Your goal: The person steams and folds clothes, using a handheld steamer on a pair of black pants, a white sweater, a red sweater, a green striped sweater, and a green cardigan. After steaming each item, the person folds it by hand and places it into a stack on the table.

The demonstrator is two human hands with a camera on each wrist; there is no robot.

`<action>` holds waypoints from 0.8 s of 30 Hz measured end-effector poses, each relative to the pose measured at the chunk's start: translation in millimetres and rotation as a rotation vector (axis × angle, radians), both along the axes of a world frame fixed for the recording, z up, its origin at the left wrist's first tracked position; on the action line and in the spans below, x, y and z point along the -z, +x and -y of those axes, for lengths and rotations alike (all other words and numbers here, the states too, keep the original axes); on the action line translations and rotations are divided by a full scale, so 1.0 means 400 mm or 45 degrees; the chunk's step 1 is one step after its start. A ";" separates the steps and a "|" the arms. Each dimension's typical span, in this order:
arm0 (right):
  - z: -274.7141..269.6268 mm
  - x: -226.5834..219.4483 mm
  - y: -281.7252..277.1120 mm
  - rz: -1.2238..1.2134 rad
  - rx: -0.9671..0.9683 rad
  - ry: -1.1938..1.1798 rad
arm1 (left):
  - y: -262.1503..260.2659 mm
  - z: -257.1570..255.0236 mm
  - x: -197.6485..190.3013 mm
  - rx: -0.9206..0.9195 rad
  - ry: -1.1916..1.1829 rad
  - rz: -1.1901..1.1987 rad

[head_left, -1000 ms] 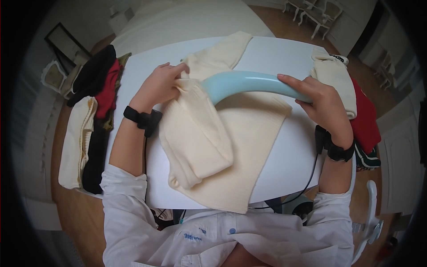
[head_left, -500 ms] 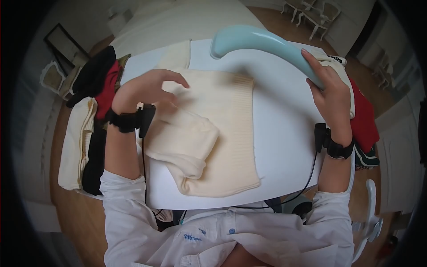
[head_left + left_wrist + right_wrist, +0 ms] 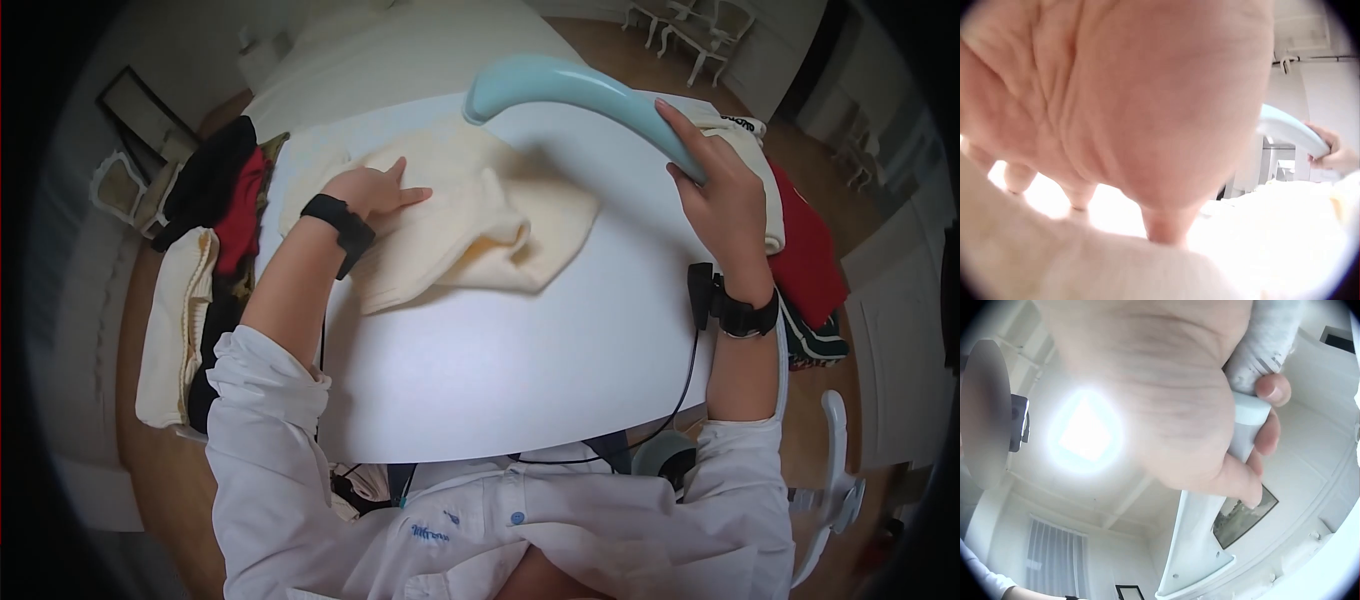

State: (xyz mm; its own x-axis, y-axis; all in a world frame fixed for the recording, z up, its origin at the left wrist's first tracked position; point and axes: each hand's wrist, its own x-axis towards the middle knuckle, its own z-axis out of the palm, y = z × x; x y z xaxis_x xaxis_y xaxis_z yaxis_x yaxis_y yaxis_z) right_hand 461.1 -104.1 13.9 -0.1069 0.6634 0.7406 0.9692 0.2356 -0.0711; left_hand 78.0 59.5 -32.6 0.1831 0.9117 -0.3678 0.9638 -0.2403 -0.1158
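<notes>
A cream knitted sweater lies rumpled across the far left half of the table, its near edge folded up and partly blurred. My left hand is over its left part, thumb and a finger spread apart; the left wrist view shows the fingers reaching down at pale cloth. My right hand grips the handle of a light blue curved garment steamer, held above the table's far right part. In the right wrist view, fingers wrap round the steamer, and a pale grey hose comes off its handle end.
A white table spans the front. Folded clothes in cream, black and red are stacked along its left edge; cream, red and green ones lie at the right. A dark cable runs down from my right wrist.
The sweater has shifted away from me and its folds have changed. My left hand has come down from above it to lie over its left part. The steamer has lifted off the cloth.
</notes>
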 end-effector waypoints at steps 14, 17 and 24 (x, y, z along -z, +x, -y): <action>-0.001 -0.002 0.030 -0.080 0.123 -0.033 | 0.060 0.353 -0.256 0.468 -0.230 0.712; -0.006 -0.001 0.033 -0.081 0.094 -0.010 | 0.025 0.389 -0.288 0.594 -0.694 0.592; -0.013 0.007 0.040 -0.092 0.103 -0.024 | 0.096 0.373 -0.192 0.840 -0.038 0.744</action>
State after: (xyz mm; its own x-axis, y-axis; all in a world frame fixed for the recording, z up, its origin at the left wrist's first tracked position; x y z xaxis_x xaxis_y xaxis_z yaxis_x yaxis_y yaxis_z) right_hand 476.9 -99.0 11.2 0.0009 0.6817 0.7316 0.9772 0.1548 -0.1455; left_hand 116.5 -89.9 44.3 0.8351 0.5453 -0.0729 0.5307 -0.7636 0.3677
